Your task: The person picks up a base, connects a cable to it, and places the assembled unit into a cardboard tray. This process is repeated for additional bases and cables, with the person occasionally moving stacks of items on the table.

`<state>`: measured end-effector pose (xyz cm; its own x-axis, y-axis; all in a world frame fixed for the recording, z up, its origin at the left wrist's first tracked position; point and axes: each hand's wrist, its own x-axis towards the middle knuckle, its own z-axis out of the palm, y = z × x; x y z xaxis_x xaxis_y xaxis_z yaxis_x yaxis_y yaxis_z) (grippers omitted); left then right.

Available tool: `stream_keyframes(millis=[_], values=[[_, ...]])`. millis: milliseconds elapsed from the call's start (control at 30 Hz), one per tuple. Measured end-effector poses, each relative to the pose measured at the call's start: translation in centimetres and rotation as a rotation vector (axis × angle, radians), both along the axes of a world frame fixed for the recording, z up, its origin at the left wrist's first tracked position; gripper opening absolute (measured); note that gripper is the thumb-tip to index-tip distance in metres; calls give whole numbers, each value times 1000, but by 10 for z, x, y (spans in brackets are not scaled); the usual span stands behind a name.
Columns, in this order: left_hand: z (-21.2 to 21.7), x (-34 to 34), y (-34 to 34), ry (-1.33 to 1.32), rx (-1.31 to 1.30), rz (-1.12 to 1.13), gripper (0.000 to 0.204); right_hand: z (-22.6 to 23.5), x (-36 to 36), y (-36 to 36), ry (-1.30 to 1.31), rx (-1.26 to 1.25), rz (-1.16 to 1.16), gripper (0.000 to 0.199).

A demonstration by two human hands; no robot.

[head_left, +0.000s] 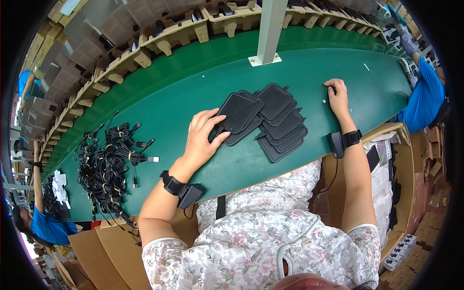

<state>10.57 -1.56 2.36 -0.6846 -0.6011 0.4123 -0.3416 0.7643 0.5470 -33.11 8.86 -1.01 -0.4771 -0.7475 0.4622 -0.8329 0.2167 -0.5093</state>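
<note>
On the green workbench (pixel 179 108) in front of me lie several flat black pads (pixel 275 102), rounded rectangles with a mesh-like texture and short stubs on their edges, overlapping in two fanned groups. My left hand (pixel 202 135) grips the lower left corner of the top left pad (pixel 238 112). Its fingers rest on the edge, and the thumb is by a dark stub. Farther right, my right hand (pixel 337 96) rests on the bench with fingers loosely bent and apart from the thumb. Nothing shows in it, and a small white bit (pixel 324 101) lies beside it.
A heap of bundled black cables (pixel 108 164) lies to the left. A metal post (pixel 270 36) stands on the bench's far side, before a row of cardboard trays (pixel 176 34). Cardboard boxes (pixel 411 193) stand at lower right. Co-workers in blue are at left (pixel 53 227) and right (pixel 425 96).
</note>
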Motion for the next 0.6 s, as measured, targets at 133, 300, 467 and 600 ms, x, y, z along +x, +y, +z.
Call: stream_keyframes(millis=[133, 300, 467, 600], values=[[7, -1, 1, 38, 41, -8, 37, 1, 0, 2, 4, 31, -7, 13], [3, 3, -1, 154, 209, -72, 30, 7, 7, -2, 88, 37, -16, 13], [-6, 9, -11, 145, 323, -118, 27, 7, 1, 5, 52, 13, 10, 14], [7, 3, -4, 155, 237, -140, 30, 39, 38, 2, 38, -38, 68, 16]])
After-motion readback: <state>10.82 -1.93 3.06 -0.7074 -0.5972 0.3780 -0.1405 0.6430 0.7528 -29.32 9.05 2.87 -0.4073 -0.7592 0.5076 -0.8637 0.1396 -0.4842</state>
